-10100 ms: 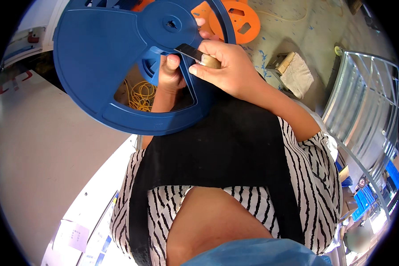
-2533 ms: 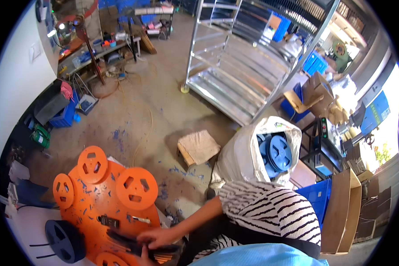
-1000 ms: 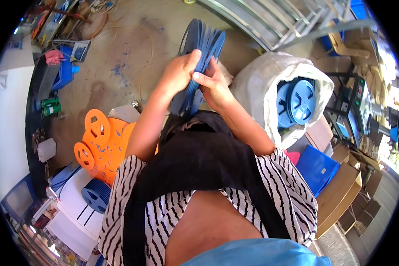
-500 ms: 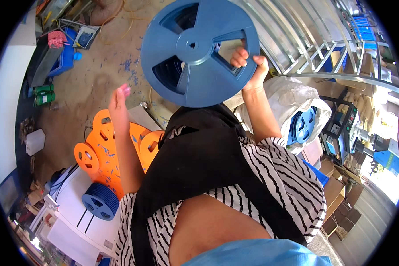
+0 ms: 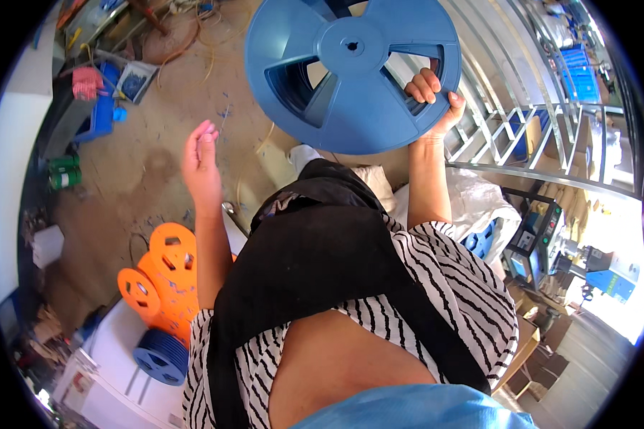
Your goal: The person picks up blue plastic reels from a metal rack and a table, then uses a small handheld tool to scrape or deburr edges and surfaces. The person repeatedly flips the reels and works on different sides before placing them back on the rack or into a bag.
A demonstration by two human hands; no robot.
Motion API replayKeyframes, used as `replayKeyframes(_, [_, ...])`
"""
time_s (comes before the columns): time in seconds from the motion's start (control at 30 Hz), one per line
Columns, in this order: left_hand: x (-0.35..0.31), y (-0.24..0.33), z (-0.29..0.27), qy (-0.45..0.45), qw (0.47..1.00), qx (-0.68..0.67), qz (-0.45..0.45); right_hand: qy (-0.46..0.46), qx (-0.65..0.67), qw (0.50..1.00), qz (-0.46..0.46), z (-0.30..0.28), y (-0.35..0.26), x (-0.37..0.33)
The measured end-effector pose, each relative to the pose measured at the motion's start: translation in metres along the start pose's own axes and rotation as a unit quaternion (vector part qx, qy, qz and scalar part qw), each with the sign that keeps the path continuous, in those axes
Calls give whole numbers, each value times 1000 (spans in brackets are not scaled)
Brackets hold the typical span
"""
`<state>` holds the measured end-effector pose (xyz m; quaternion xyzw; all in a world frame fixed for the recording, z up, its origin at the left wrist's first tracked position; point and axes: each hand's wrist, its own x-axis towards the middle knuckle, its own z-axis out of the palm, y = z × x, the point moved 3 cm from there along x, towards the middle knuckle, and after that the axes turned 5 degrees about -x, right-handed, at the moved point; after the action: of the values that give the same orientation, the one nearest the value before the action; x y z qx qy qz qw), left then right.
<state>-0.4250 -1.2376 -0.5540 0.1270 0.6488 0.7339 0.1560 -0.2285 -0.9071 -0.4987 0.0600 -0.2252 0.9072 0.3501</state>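
Observation:
A large blue plastic reel (image 5: 350, 118) with wide cut-outs and a small centre hole is held up in front of me. My right hand (image 5: 436, 104) grips its right side, fingers curled through a cut-out and thumb over the outer rim. Through the openings more blue layers show behind the front face; how many, I cannot tell. To the left of the reel, my left hand (image 5: 202, 161) is raised in the air, holding nothing, its fingers loosely bent and the thumb apart from the palm.
Orange reel-shaped pieces (image 5: 166, 286) and a stack of blue reels (image 5: 161, 357) are by a white surface at lower left. A metal rack (image 5: 544, 175) stands at right, above a white sack (image 5: 472, 196) with blue reels inside. A black machine (image 5: 533, 239) is beside it.
The blue reel and my right hand have moved to the right and slightly up. My view has shifted, and my left hand stays raised, its fingers a little more bent.

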Motion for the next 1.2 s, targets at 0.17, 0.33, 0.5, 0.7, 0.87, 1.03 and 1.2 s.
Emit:
replayKeyframes(0.17, [82,26,114,-134,990,-35,39,8,-18,999,-38,-32,-11,52])
replayKeyframes(0.33, [141,31,238,-329,938,51,-95,63,-93,989,-96,-45,-51,93])
replayKeyframes(0.5, [160,35,317,-388,873,-27,-293,181,-321,923,-114,-27,-33,109])
replayKeyframes(0.7, [202,-11,350,-375,847,-124,-356,294,-387,862,-144,10,4,141])
replayKeyframes(0.87, [276,-1,328,-560,682,-280,-378,450,-318,809,-203,1,-28,110])
replayKeyframes(1.03, [294,5,326,-566,601,-415,-382,484,-262,782,-291,-15,-35,50])
replayKeyframes(1.2, [297,-2,338,-585,575,-415,-395,393,-183,811,-392,3,-39,23])
